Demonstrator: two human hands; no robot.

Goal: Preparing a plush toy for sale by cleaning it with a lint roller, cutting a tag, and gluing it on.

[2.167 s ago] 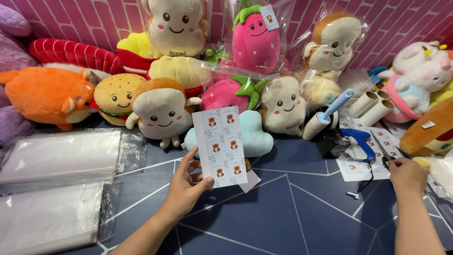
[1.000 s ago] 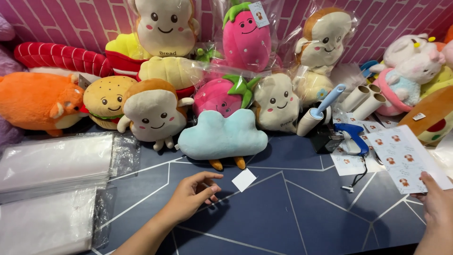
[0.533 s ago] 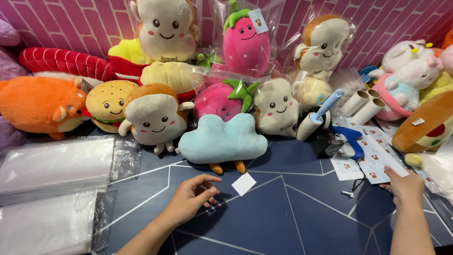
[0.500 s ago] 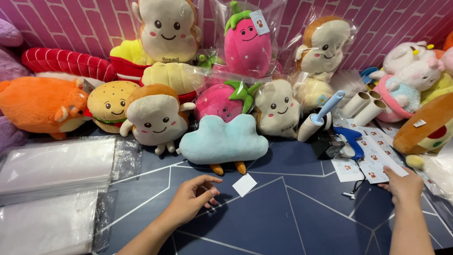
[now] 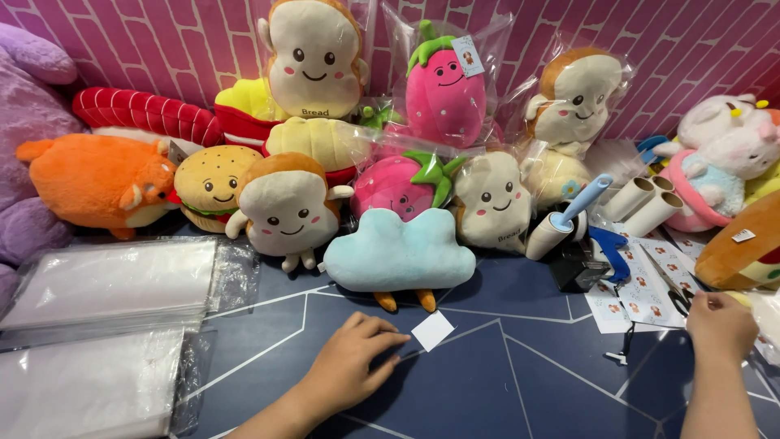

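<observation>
My left hand rests on the worktop, fingers loosely curled, holding nothing — the white tag lies just right of the fingertips. My right hand is well apart at the sticker sheets; its grip I cannot tell.

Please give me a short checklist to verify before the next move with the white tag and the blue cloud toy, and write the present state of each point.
1. Left hand is at the small white tag: ok, fingertips beside it on the table.
2. Tag is firmly held: cannot tell.
3. Blue cloud plush within reach: ok, it lies just behind the tag.
4. Right hand free: cannot tell, its fingers are curled at the scissors near the sticker sheets.
5. Clear bags ready: ok, stacked at the left.
</observation>
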